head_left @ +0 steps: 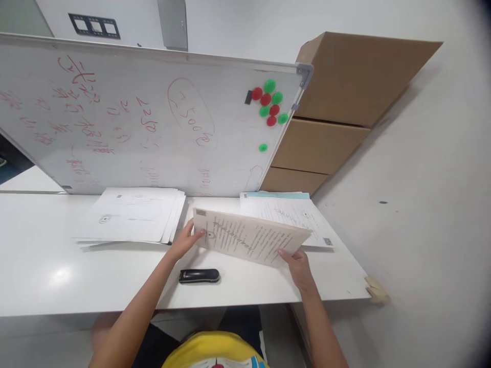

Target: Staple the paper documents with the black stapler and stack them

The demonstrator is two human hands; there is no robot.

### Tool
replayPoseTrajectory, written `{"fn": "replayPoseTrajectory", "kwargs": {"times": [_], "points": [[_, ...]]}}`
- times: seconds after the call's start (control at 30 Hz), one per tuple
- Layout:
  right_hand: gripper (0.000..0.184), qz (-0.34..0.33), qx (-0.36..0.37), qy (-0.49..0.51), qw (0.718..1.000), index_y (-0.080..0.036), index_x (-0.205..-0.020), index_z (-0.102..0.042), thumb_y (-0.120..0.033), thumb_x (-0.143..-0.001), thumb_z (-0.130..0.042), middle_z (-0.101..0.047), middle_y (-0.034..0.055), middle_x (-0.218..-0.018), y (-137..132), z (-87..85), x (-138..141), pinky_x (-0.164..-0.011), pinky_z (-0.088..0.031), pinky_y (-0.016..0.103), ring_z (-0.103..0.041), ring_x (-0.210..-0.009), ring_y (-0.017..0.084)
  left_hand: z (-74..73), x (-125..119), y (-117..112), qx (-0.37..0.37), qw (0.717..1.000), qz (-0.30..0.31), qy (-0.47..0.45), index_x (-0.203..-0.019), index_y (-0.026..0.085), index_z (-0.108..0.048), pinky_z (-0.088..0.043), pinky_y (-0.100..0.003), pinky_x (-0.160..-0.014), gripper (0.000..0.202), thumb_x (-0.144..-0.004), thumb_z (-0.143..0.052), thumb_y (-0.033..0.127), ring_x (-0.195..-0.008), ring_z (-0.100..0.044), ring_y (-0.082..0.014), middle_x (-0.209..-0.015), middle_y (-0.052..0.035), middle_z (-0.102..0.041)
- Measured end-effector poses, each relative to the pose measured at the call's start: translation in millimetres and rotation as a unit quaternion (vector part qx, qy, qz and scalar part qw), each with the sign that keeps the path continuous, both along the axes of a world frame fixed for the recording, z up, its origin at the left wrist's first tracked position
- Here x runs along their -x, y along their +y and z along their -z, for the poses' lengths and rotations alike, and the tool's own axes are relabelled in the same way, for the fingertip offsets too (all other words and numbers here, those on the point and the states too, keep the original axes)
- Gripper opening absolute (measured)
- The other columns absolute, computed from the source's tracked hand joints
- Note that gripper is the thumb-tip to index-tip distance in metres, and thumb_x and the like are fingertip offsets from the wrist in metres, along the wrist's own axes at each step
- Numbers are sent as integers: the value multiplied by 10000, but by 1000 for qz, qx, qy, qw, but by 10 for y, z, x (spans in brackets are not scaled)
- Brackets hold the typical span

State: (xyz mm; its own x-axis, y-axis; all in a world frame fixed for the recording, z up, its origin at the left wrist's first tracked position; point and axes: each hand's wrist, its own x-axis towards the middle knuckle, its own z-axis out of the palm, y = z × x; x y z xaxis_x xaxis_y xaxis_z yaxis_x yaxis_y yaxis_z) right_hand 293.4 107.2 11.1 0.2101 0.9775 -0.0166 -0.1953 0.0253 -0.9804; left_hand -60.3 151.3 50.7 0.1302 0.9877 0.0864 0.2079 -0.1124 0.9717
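Note:
Between my two hands a stack of printed paper sheets is held up, tilted above the white table. My left hand grips its left edge, thumb on the front face. At the lower right corner my right hand pinches it, fingers hidden behind. A black stapler lies on the table just below the held sheets. Left of them rests a pile of papers with slightly uneven edges. Another pile of printed papers, with a light blue sheet at its back, lies partly hidden behind the held stack.
The white table ends at a wall on the right. A whiteboard with red handwriting and several round magnets stands along its back edge. Stacked cardboard boxes are behind it at the right. Masking tape covers the table's right corner.

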Motion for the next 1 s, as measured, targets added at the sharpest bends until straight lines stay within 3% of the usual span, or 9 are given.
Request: {"fn": "replayPoseTrajectory", "kwargs": {"times": [0.1, 0.23, 0.37, 0.43, 0.57, 0.67, 0.8, 1.0], "points": [[311, 22, 1, -4, 1000, -195, -858, -754, -388, -619, -799, -755, 105, -937, -17, 23, 43, -917, -486, 523, -668, -960, 327, 16, -19, 42, 29, 999, 36, 26, -1145, 207, -602, -405, -450, -1021, 458, -815, -571, 523, -1162, -554, -276, -1229, -81, -622], [330, 36, 10, -61, 997, -172, -847, -755, -415, -626, -787, -753, 110, -946, -127, -84, 4, -924, -489, 505, -661, -985, 329, -166, -91, -23, 30, 999, 42, 13, -1066, 191, -633, -455, -423, -955, 423, -831, -543, 531, -1100, -586, -275, -1162, -78, -654], [352, 74, 51, -132, 987, -190, -809, -758, -418, -550, -828, -761, 100, -895, -277, -386, -403, -894, -508, 497, -675, -944, 338, -393, -93, -318, 24, 996, 72, 55, -1026, 200, -614, -488, -387, -869, 351, -870, -509, 497, -989, -615, -246, -1054, -70, -668], [398, 66, 80, -123, 987, -204, -830, -755, -429, -513, -845, -759, 102, -921, -327, -476, -652, -893, -511, 479, -675, -954, 336, -430, -62, -486, 6, 988, 119, 98, -1031, 210, -590, -486, -368, -855, 309, -892, -488, 466, -951, -613, -220, -1018, -65, -659], [461, -85, 208, -61, 972, -192, -893, -737, -443, -523, -847, -751, 139, -943, -440, -348, -878, -817, -545, 484, -695, -893, 344, -240, -31, -738, -54, 933, 244, 259, -1180, 228, -536, -485, -366, -830, 425, -818, -615, 436, -997, -595, -243, -1106, -90, -627], [450, -179, 276, -64, 942, -187, -985, -716, -421, -614, -813, -732, 153, -1025, -563, -142, -836, -815, -551, 471, -695, -910, 336, 33, -67, -829, -147, 886, 252, 362, -1243, 230, -513, -476, -386, -815, 394, -869, -557, 343, -994, -601, -258, -1106, -103, -637], [467, -162, 280, -89, 942, -200, -1051, -689, -419, -651, -791, -713, 139, -1092, -685, -18, -781, -828, -550, 460, -689, -941, 328, 249, -107, -855, -224, 870, 192, 394, -1276, 234, -486, -480, -386, -805, 344, -940, -416, 255, -957, -623, -234, -1101, -98, -655], [476, -141, 269, -102, 947, -208, -1065, -679, -414, -651, -792, -720, 120, -1082, -721, -14, -752, -857, -536, 457, -689, -942, 308, 248, -112, -865, -247, 860, 188, 404, -1271, 221, -486, -479, -393, -819, 340, -938, -420, 236, -979, -628, -237, -1136, -101, -652]]}}
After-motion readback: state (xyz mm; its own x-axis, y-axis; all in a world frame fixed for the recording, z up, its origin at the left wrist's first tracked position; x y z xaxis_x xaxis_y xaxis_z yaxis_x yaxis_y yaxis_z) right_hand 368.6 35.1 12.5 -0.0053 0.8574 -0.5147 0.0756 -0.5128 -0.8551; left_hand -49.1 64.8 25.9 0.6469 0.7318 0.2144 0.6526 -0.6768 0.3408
